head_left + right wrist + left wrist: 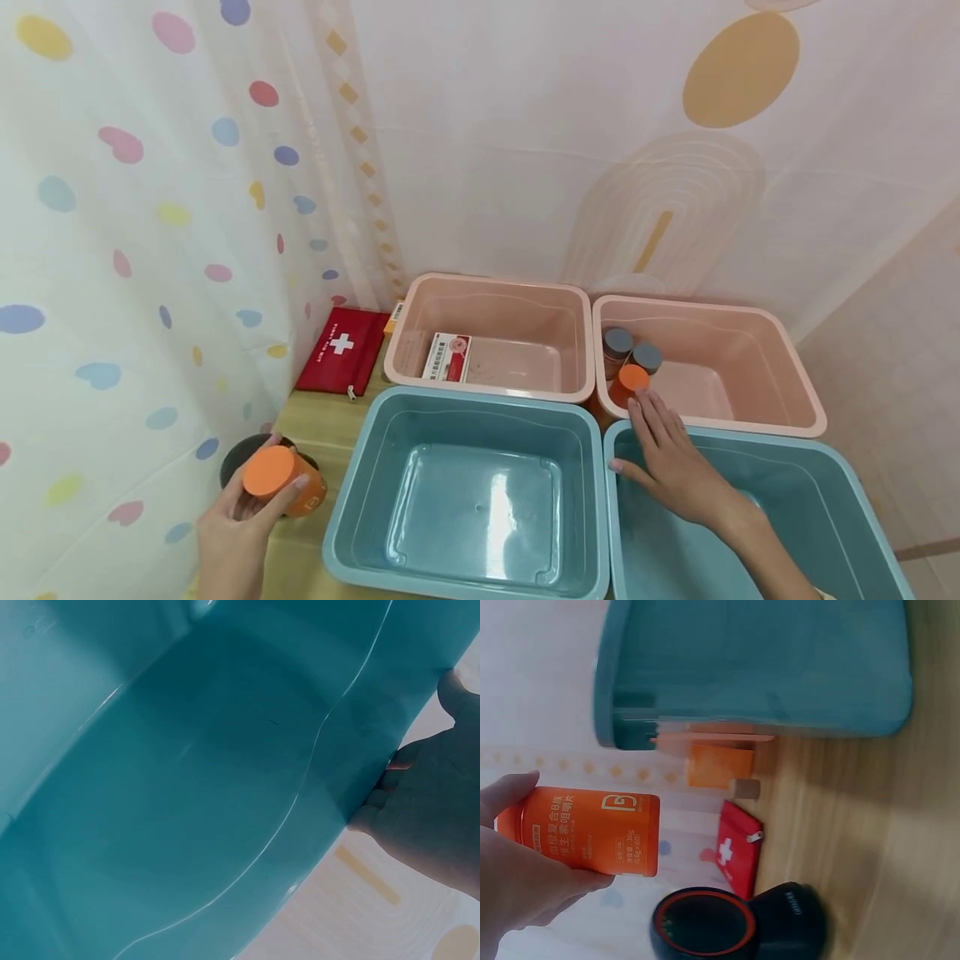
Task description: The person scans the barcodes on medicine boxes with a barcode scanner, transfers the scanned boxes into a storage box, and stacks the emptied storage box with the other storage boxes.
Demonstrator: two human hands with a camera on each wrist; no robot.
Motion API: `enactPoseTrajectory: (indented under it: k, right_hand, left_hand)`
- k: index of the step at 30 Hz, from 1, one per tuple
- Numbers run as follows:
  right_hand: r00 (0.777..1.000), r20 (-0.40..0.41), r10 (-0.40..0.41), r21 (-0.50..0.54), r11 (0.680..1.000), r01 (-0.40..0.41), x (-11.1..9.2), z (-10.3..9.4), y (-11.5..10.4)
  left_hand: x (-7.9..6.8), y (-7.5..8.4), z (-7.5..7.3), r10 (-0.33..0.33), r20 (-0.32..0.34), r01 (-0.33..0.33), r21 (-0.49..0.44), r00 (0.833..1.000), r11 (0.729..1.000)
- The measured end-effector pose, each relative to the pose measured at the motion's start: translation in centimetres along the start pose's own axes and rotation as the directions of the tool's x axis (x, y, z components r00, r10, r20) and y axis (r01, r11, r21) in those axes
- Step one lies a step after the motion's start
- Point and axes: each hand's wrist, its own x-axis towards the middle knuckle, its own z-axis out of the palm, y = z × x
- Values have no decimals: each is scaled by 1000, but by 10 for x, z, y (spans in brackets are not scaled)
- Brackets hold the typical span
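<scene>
My left hand grips an orange bottle of vitamin tablets with an orange cap, held above the wooden table left of the near blue bin. In the left wrist view the bottle's white print faces the camera. My right hand reaches over the rim of the right blue bin, fingers straight. Its fingertips lie beside the orange cap of another bottle in the right pink bin; whether they touch it I cannot tell. Two grey-capped bottles stand behind that one.
A left pink bin holds a white medicine box. A red first aid pouch lies on the wooden table, near an orange box. A black object with a red-ringed round face stands behind my left hand. Curtains surround the table.
</scene>
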Motion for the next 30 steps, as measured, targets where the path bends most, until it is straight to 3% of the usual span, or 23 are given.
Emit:
enactPoseTrajectory:
  k: [5, 10, 15, 21, 30]
  right_hand:
    - [1000, -2, -3, -10, 1000, 3, 1, 1, 0]
    - [1000, -8, -1, -17, 1000, 1, 1, 1, 0]
    - [1000, -13, -6, -18, 1000, 6, 0, 1, 0]
    - [1000, -11, -12, -18, 1000, 12, 0, 1, -1]
    - [1000, -16, -5, -26, 1000, 5, 0, 1, -1]
  left_hand:
    - [10, -12, 3, -37, -4, 37, 73, 999, 997]
    - [17, -20, 7, -61, -19, 64, 246, 998, 967]
    - [21, -27, 12, 5, -40, 9, 338, 999, 941]
    - [25, -34, 16, 98, -116, -38, 435, 988, 899]
    - [25, -35, 24, 136, -172, -34, 495, 976, 868]
